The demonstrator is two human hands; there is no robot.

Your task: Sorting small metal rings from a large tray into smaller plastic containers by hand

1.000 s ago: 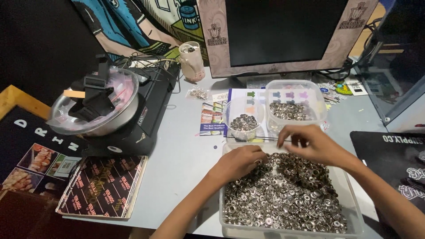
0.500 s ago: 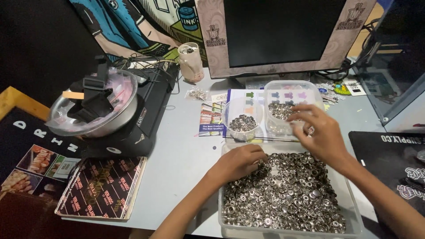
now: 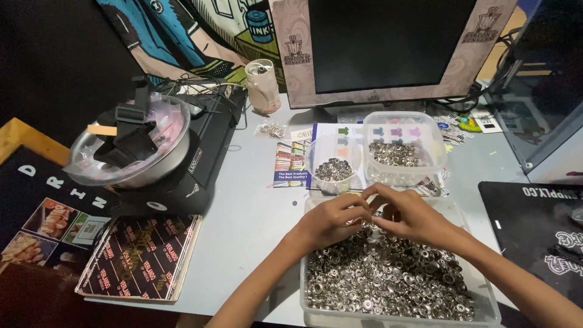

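A clear plastic tub (image 3: pixel 473 285) at the front of the table is full of small silver metal rings (image 3: pixel 388 279). My left hand (image 3: pixel 331 218) and my right hand (image 3: pixel 410 215) meet over its far edge, fingertips pinched close together on small rings; what sits between the fingers is too small to make out. Just behind the hands stand a small clear cup (image 3: pixel 333 165) holding some rings and a larger clear container (image 3: pixel 404 152) with a layer of rings.
A black monitor (image 3: pixel 388 48) stands at the back. On the left a black machine (image 3: pixel 182 164) carries a clear bowl (image 3: pixel 130 149). Printed leaflets (image 3: pixel 291 164) lie mid-table, a dark menu booklet (image 3: pixel 139 255) at front left, a black mat (image 3: pixel 540 231) at right.
My right hand went out to the larger back container and has come back to the tub's far edge, meeting my left hand, which stayed at the tub.
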